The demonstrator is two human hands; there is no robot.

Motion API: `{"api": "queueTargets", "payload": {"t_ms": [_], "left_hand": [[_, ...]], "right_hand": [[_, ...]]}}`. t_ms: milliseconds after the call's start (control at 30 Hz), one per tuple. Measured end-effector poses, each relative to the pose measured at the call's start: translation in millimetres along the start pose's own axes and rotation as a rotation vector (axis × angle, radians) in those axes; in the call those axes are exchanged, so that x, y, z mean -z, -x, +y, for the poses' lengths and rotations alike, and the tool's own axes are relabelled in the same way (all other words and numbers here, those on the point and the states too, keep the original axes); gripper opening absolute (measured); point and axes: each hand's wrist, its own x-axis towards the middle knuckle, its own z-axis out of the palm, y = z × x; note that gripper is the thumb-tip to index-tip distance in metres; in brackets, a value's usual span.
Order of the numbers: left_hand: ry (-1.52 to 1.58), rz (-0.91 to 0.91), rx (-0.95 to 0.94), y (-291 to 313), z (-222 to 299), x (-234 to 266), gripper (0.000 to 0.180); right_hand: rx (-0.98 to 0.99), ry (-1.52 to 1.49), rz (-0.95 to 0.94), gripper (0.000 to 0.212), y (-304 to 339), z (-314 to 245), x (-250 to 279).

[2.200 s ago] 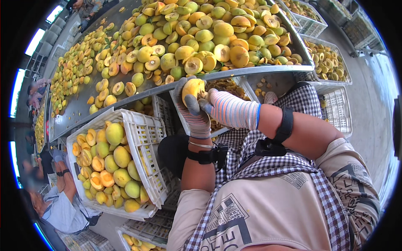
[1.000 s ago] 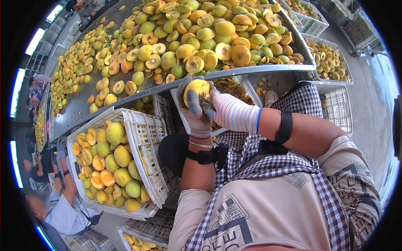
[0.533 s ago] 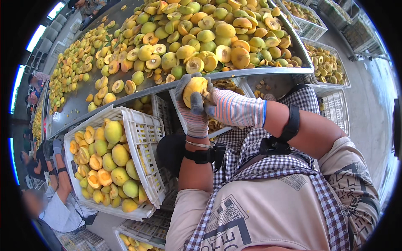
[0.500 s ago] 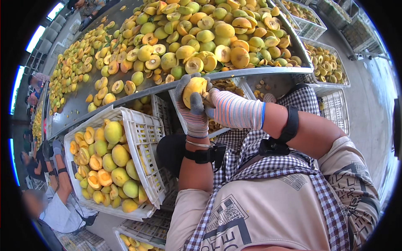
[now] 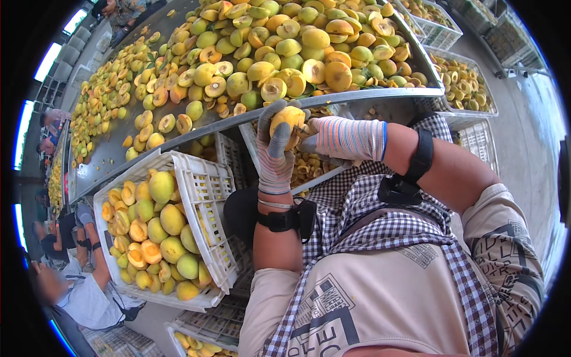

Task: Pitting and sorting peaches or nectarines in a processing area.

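Note:
My left hand (image 5: 275, 156), in a striped glove with grey fingers, is closed around a yellow peach (image 5: 286, 121) just off the table's front rim. My right hand (image 5: 346, 140), gloved in the same way, presses up to the peach's right side with its fingers curled. Something thin and dark shows between those fingers and the fruit; what it is cannot be made out. Below both hands, a crate (image 5: 321, 178) holds cut peach pieces.
A metal table (image 5: 232, 120) bears a heap of whole and halved peaches (image 5: 285, 47). To my left stands a white crate (image 5: 221, 238) of peaches. Another crate (image 5: 476, 112) of halves sits at the right. A co-worker (image 5: 95, 297) sits at far left.
My right hand has shifted slightly right, away from the left hand. The peach has turned and tilted a little in my left hand.

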Motion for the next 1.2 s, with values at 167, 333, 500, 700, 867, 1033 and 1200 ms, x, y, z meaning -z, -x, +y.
{"api": "queueTargets", "payload": {"t_ms": [167,333,500,700,867,1033,1200], "left_hand": [[0.064,-0.015,-0.063,0.3,-2.1,0.8,0.048],[0.096,-0.076,-0.12,0.3,-1.3,-3.0,0.051],[0.013,-0.064,-0.21,-0.6,-9.4,3.4,0.05],[-0.041,0.061,-0.269,0.8,-9.7,-3.5,0.05],[0.042,0.043,-0.16,1.1,-4.8,1.2,0.053],[0.046,-0.031,-0.168,-0.6,-5.1,4.2,0.058],[0.0,-0.074,-0.201,-3.4,-0.7,0.3,0.058]], "right_hand": [[0.137,-0.617,-0.187,0.032,1.7,18.7,4.4],[0.148,-1.084,-0.602,0.031,-12.5,39.7,1.8],[0.145,-0.727,-0.146,0.037,-2.7,23.7,-28.4],[0.191,-0.483,0.161,0.037,-22.0,15.7,-46.4],[0.151,-0.769,-0.245,0.043,-12.5,17.5,-22.5],[0.198,-1.007,-0.5,0.036,-3.0,22.0,-7.8],[0.133,-1.05,-0.469,0.036,7.0,16.4,-9.5]]}}
